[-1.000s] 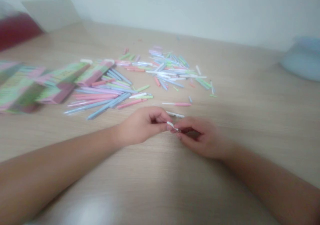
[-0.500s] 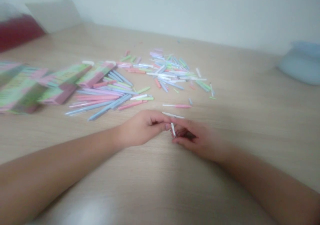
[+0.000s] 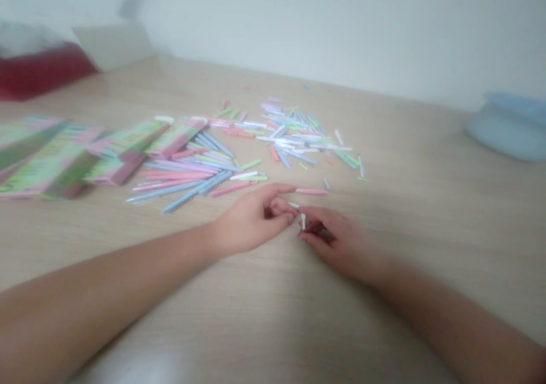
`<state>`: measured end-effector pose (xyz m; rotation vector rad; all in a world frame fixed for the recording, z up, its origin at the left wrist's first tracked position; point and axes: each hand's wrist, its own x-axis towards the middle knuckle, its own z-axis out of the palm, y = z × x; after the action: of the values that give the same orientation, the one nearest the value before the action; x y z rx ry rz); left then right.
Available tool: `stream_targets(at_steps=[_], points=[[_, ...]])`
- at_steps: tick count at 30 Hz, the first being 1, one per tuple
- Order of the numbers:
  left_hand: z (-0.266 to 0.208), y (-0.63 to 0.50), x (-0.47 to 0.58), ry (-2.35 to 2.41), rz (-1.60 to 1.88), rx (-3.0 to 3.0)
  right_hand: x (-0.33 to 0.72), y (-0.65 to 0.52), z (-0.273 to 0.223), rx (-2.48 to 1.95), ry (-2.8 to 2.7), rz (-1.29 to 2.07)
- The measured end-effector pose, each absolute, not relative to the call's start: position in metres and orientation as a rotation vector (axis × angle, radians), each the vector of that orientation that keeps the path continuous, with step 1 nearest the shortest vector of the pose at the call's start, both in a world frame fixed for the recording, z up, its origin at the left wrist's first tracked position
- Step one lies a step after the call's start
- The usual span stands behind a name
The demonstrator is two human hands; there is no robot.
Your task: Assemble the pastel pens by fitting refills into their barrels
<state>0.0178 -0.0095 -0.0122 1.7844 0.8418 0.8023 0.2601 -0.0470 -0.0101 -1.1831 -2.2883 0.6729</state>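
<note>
A short white pen part (image 3: pixel 303 222) stands roughly upright between the thumb and forefinger of my right hand (image 3: pixel 336 239). Just to its left, my left hand (image 3: pixel 256 219) has its forefinger stretched out, while its thumb and other fingers are pinched together. Whatever that pinch may hold is hidden. Right behind the fingertips lies a white stick-like pen part (image 3: pixel 294 205), partly covered by the hands. A pink pen part (image 3: pixel 313 191) and a small blue piece (image 3: pixel 326 183) rest on the table a little farther off.
Pastel pen barrels (image 3: pixel 183 182) lie in a bundle at left, beside pink-green boxes (image 3: pixel 55 162). Behind the hands spreads a pile of small coloured pen parts (image 3: pixel 290 136). A red object (image 3: pixel 46 71) sits far left, a pale blue bag-like object (image 3: pixel 507 125) far right.
My left hand has drawn slightly away from the white part, its forefinger lifting and straightening. My right hand still grips the part. The whole view has shifted a little.
</note>
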Motion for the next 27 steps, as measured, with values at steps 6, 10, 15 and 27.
stream_targets(at_steps=[6,10,15,27], points=[[-0.002,0.008,0.002,0.945,0.792,2.699,0.262,-0.043,-0.017,-1.279,-2.086,0.718],[-0.003,0.010,0.003,0.997,0.694,2.790,0.262,-0.043,-0.019,-1.270,-2.095,0.692],[-0.008,0.009,0.007,1.028,0.610,2.781,0.262,-0.043,-0.017,-1.278,-2.112,0.710],[-0.011,0.009,0.010,0.914,0.598,2.749,0.275,-0.030,-0.022,-1.266,-1.782,0.652]])
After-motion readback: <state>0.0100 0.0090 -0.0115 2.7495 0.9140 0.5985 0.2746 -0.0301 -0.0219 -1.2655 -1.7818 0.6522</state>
